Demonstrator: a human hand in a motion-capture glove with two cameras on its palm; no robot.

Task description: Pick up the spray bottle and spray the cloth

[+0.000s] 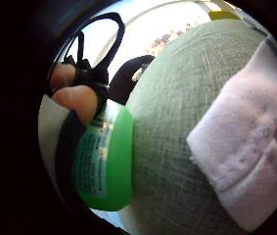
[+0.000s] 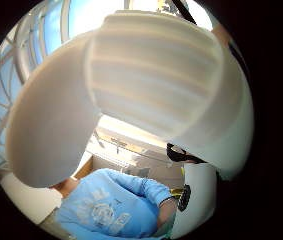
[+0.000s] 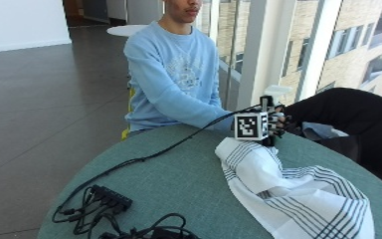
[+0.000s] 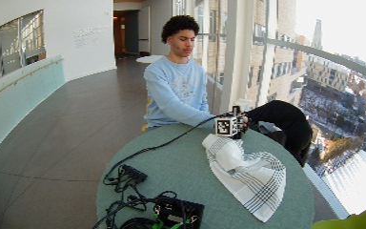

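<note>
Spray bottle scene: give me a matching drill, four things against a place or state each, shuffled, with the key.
Things:
1. green plastic spray bottle
2. white cloth with dark stripes
3. black-gloved right hand
4. tangle of black cables

Places or states:
A. crumpled on the round green table
B. on the table's near edge
C. held in the hand
D. raised at the table's far edge, beside the cloth

Pairs: 1-C, 2-A, 3-D, 4-B

One spray bottle (image 1: 103,161) is showing, in one gloved right hand (image 3: 270,124). One striped cloth (image 3: 290,191) is lying on one round green table (image 3: 171,184). One dark jacket (image 3: 350,117) is hanging past the table's far edge. One bundle of black cables (image 3: 105,209) is sitting at the near edge.
</note>
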